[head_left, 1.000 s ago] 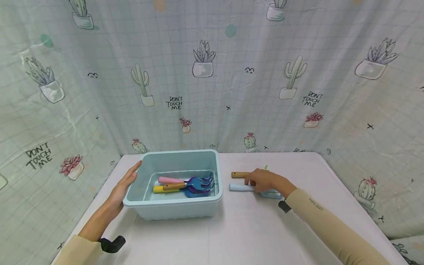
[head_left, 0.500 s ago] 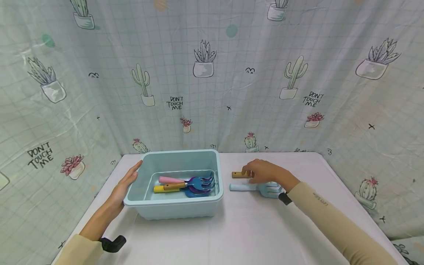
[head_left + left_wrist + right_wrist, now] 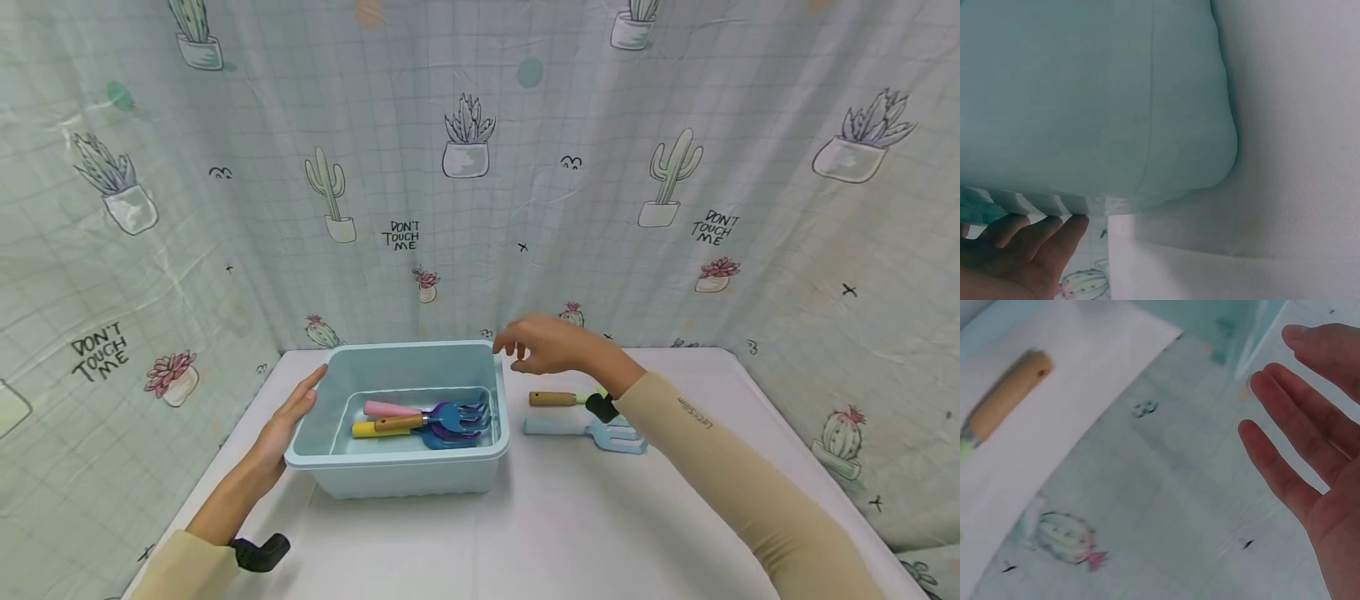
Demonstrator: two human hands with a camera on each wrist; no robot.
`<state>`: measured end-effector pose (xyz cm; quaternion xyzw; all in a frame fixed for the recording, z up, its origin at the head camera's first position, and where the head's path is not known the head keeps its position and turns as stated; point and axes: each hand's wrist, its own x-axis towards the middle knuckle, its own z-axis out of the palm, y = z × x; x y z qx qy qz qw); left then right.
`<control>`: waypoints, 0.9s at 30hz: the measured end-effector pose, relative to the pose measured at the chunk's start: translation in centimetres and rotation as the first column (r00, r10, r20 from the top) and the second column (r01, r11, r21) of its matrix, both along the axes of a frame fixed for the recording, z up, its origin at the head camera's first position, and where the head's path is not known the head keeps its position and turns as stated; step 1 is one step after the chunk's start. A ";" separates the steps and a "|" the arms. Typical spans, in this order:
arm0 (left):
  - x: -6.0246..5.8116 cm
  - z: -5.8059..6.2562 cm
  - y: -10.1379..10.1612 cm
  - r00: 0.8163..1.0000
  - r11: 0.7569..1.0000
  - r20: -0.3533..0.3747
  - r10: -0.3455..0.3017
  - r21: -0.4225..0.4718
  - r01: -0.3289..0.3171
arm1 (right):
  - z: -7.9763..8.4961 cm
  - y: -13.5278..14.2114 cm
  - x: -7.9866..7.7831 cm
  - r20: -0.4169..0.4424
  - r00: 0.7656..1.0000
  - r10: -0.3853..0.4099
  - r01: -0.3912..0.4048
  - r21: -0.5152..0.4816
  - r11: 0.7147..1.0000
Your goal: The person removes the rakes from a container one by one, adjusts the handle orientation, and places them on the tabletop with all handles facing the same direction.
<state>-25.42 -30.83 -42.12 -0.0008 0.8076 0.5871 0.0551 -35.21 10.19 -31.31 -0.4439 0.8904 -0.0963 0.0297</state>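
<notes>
A light blue plastic tub (image 3: 397, 459) stands on the white table. My left hand (image 3: 279, 429) lies along its left side, fingers stretched out; in the left wrist view those fingertips (image 3: 1079, 224) touch the tub wall. Inside the tub lie hand forks with blue-purple tines (image 3: 457, 414) and pink, wooden and yellow handles. My right hand (image 3: 546, 343) is raised at the tub's back right corner with nothing in it, its fingers spread apart in the right wrist view. Below it, a wooden-handled tool (image 3: 552, 398) with a green shank lies on the table, its far end behind the wrist.
In front of the wooden-handled tool lies a light blue hand fork (image 3: 558, 427), tines to the right. A curtain (image 3: 405, 283) printed with cacti closes off the back and both sides of the table (image 3: 480, 550).
My right hand has risen from the tools on the right and moved left and back towards the tub, leaving both tools on the table. The left hand stays at the tub.
</notes>
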 end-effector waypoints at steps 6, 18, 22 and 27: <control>0.2 0.1 0.0 1.000 1.000 -0.002 0.006 0.010 -0.006 | 1.7 -4.5 0.0 -0.024 0.996 0.088 -0.087 0.042 0.995; 0.0 -0.1 0.2 1.000 1.000 0.012 0.019 -0.007 -0.019 | -0.2 -11.9 -1.0 0.030 0.987 0.157 -0.160 0.093 0.983; 0.1 -0.1 0.2 1.000 1.000 0.007 0.020 -0.009 -0.020 | -1.6 -13.6 -1.3 0.084 0.986 0.145 -0.152 0.079 0.985; 0.2 0.0 0.1 1.000 1.000 0.001 0.015 -0.003 -0.015 | -3.0 -15.2 -1.5 0.165 0.982 0.095 -0.109 0.081 0.991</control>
